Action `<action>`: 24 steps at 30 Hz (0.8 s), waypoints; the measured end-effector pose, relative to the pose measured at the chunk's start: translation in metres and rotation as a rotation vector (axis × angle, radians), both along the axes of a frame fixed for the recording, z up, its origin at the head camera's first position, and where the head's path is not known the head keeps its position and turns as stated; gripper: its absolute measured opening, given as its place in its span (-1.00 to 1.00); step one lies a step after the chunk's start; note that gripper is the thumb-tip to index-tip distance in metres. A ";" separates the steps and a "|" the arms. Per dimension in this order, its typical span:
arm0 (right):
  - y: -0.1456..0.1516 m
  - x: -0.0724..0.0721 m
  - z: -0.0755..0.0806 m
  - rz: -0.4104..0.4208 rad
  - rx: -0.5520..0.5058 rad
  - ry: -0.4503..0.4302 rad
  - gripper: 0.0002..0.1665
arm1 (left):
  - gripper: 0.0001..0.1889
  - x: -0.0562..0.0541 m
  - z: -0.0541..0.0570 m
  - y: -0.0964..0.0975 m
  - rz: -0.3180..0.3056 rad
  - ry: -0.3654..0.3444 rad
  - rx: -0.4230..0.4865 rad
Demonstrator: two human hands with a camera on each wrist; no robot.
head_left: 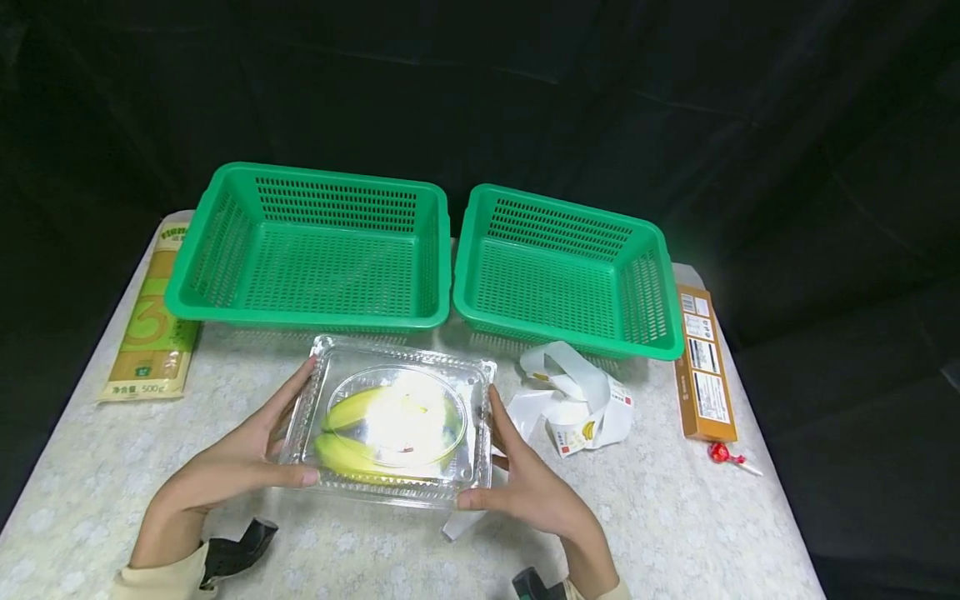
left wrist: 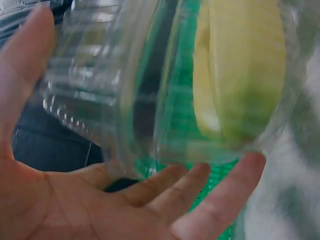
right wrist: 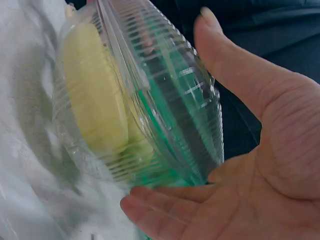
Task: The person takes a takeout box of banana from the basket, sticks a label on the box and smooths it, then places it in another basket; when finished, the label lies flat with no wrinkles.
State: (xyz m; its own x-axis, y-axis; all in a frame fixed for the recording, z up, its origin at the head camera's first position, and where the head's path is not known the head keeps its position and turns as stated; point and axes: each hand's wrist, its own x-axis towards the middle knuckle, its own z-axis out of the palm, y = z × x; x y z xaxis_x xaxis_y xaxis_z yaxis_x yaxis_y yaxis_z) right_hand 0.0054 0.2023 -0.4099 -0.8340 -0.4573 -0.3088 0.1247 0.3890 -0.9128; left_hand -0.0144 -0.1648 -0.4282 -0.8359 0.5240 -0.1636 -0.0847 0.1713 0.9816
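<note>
The left hand point(head_left: 234, 463) and right hand point(head_left: 531, 487) grip a clear container point(head_left: 397, 423) from its two sides, thumbs and fingers clamped on it; bananas point(head_left: 347, 457) lie inside. It is over the table's point(head_left: 360, 554) middle, short of two green baskets point(head_left: 307, 320) by the far edge; white paper strips point(head_left: 596, 408) lie beyond the right hand, an orange box point(head_left: 705, 375) along the right edge

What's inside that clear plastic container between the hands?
Inside the clear container, yellow-green bananas are visible. In the head view, white glare covers much of their middle, so that part and the exact count can't be made out.
</note>
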 end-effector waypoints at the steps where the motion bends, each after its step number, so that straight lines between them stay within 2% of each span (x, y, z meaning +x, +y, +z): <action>1: 0.001 0.000 0.001 0.011 -0.006 0.004 0.57 | 0.29 0.000 0.001 -0.002 -0.011 0.014 -0.011; 5: 0.006 0.001 0.004 0.051 -0.002 0.050 0.69 | 0.42 0.002 0.005 -0.003 -0.044 0.046 -0.010; 11: 0.014 0.002 0.009 0.089 0.040 0.118 0.73 | 0.51 0.006 0.012 0.000 -0.062 0.018 -0.010; 15: 0.018 0.002 0.012 0.088 0.027 0.157 0.69 | 0.50 0.007 0.018 0.002 -0.059 0.030 -0.020; 20: 0.020 0.002 0.016 0.052 -0.003 0.146 0.63 | 0.49 0.006 0.021 0.004 -0.040 0.063 -0.049; 24: 0.020 0.001 0.019 0.029 0.008 0.158 0.62 | 0.48 0.002 0.023 0.007 -0.011 0.083 -0.034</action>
